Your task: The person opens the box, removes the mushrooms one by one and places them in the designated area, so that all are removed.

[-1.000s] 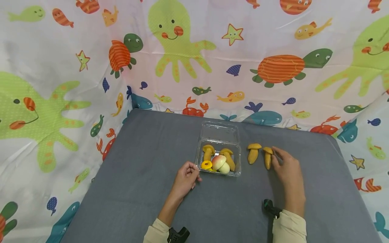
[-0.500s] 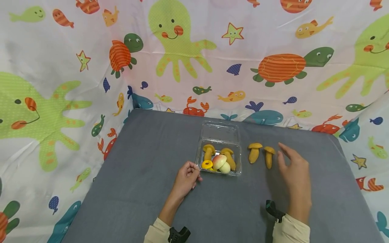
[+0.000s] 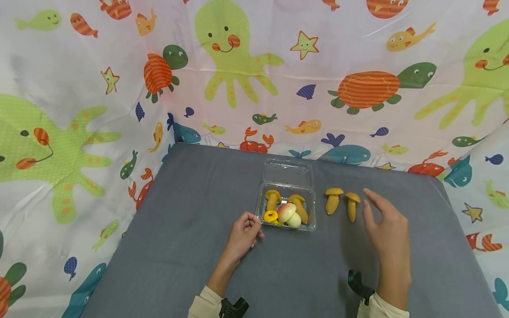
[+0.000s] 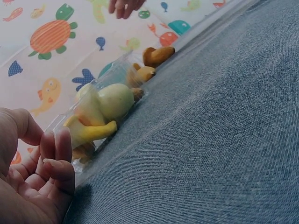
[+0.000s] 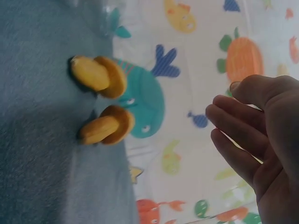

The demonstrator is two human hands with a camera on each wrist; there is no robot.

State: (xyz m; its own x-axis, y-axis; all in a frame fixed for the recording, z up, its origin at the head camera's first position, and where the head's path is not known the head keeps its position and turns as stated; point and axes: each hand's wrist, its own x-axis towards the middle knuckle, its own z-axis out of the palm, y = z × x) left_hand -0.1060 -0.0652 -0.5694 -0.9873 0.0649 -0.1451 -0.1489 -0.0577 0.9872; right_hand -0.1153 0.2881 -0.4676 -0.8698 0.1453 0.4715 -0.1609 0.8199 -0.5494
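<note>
My left hand pinches the near left corner of a clear plastic clamshell box, its lid laid back. Inside are two brown mushrooms, one at the left and one at the right, a pale red-and-cream mushroom and a yellow one. In the left wrist view, thumb and fingertips meet at the box's edge. Two more brown mushrooms, one nearer the box and one farther right, lie on the cloth. My right hand hovers just right of them, fingers relaxed and holding nothing.
A grey cloth covers the table. Behind it and on both sides hangs a white curtain printed with sea animals. The box's raised lid lies toward the table's back edge.
My right hand has drawn away to the right from the farther brown mushroom, which stays on the cloth. The left hand keeps its place at the box corner.
</note>
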